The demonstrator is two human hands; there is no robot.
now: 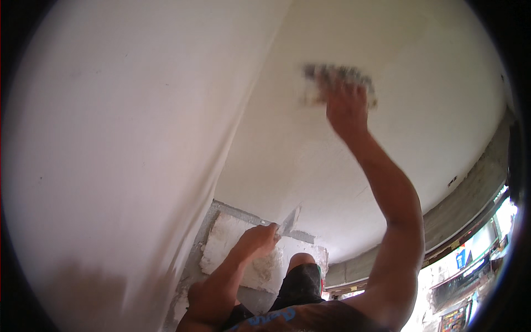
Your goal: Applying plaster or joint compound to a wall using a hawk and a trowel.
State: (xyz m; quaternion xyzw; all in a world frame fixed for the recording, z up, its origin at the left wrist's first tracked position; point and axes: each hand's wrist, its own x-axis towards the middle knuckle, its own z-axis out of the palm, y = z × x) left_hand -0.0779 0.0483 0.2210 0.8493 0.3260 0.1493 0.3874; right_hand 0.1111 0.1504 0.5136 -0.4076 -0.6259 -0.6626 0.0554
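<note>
High up on the off-white wall (310, 144), my right hand (348, 110) is closed round a plastering trowel (345, 73), which is smeared by motion. Its dark, crusted upper side shows above my knuckles, and a pale edge shows beside my fingers. Whether the blade touches the wall cannot be made out. Lower down, my left hand (259, 241) grips the handle of a putty knife (291, 219). The knife's broad, pale blade points up and to the right, away from my fist.
A plaster-crusted white board (224, 238) lies below my left hand, by my knee (301, 258). Another pale wall (127, 138) fills the left side and meets the off-white one at a corner. Bare grey concrete (470, 196) borders the right, beside a bright opening with cluttered goods (459, 288).
</note>
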